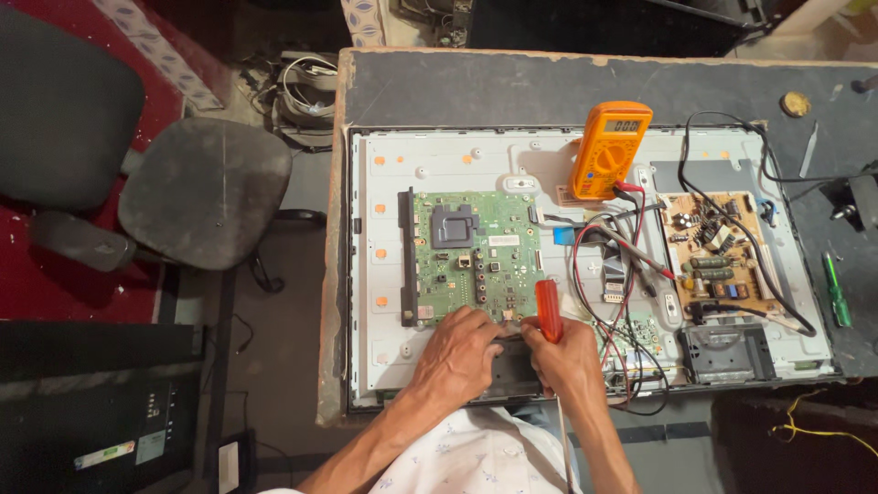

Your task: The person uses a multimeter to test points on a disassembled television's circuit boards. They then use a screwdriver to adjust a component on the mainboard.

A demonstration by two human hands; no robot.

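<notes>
The right hand is closed around a screwdriver with a red handle, the handle standing up out of the fist and tilted slightly left; its shaft and tip are hidden below the fingers. The left hand lies just beside it, palm down, fingers curled onto a dark panel at the near edge of the open TV back. Whether those fingers pinch anything I cannot tell; they seem to press or steady. Both forearms come in from the lower edge, wrists close together, almost touching.

To work this well, I judge the driver should stand square to the screw, with pressure straight down its axis, while the left hand holds the part flat so it does not shift. The tip sits close to the green board, so a slip could scrape its parts.

Right of the hands, red and black leads loop over the chassis, near enough to snag the wrist. Further right sits a brown power board. Beyond, an orange multimeter leans on the panel's far edge. A green screwdriver lies at the bench's right side, well apart. A chair stands left of the bench.
</notes>
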